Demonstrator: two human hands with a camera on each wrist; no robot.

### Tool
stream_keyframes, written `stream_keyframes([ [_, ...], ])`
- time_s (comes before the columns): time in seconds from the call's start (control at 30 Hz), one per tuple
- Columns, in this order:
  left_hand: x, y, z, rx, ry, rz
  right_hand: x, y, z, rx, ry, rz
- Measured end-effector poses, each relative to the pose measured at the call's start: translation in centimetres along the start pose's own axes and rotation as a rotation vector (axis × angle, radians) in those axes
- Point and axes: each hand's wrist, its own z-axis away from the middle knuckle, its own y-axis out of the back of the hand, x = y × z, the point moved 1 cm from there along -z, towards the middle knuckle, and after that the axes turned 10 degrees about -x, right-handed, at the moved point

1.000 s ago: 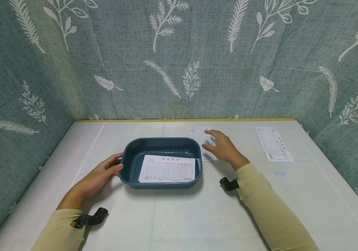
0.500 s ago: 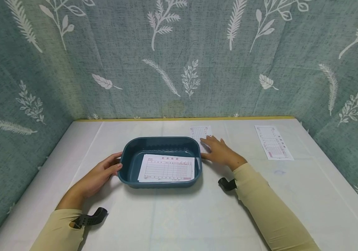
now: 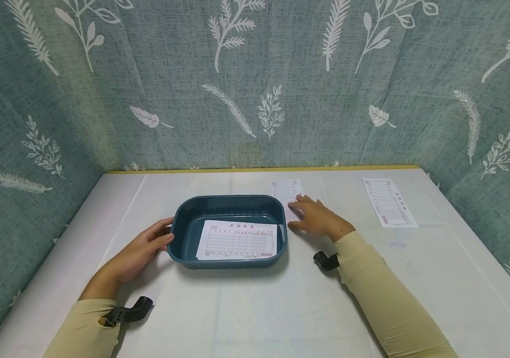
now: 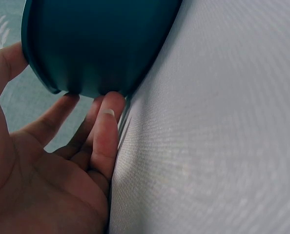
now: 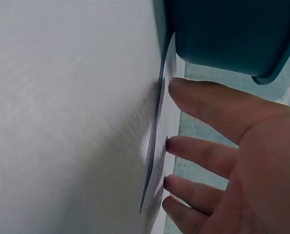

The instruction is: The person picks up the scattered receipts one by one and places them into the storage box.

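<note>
In the head view a dark teal plastic basin [image 3: 228, 266] stands mid-table with printed receipt slips [image 3: 239, 241] lying in it. My left hand [image 3: 136, 253] touches the outside of its left end, thumb near the rim. The left wrist view shows its fingers [image 4: 106, 131] against the basin's outer wall. Just right of the basin, a loose receipt slip [image 3: 287, 188] lies flat, partly covered by my right hand [image 3: 319, 217]. That hand's spread fingertips rest on the slip, as the right wrist view shows, with the thumb [image 5: 208, 100] close to the basin.
Another receipt slip [image 3: 389, 204] lies flat further right on the white-covered table [image 3: 255, 308]. A patterned green curtain [image 3: 170, 89] encloses the back and sides, with a yellow strip [image 3: 255, 170] along the far table edge. Black wrist cameras [image 3: 131, 311] are worn on both arms.
My right hand has come down from above the slip onto its lower part, nearer the basin. The left hand and basin keep their places; the view has shifted slightly.
</note>
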Motion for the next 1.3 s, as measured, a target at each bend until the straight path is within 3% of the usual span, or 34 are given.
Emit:
stream_keyframes([
  [0.3,-0.3,0.1,0.0,-0.001,0.009,0.022,0.4,0.6,-1.2,0.012,0.027,-0.088],
  [0.73,-0.4,0.0,-0.1,0.012,0.008,0.005,1.3,3.0,-3.5,-0.059,-0.019,-0.082],
  [1.3,-0.4,0.1,0.0,0.013,-0.006,0.021,2.5,3.9,-5.0,-0.044,-0.024,-0.14],
])
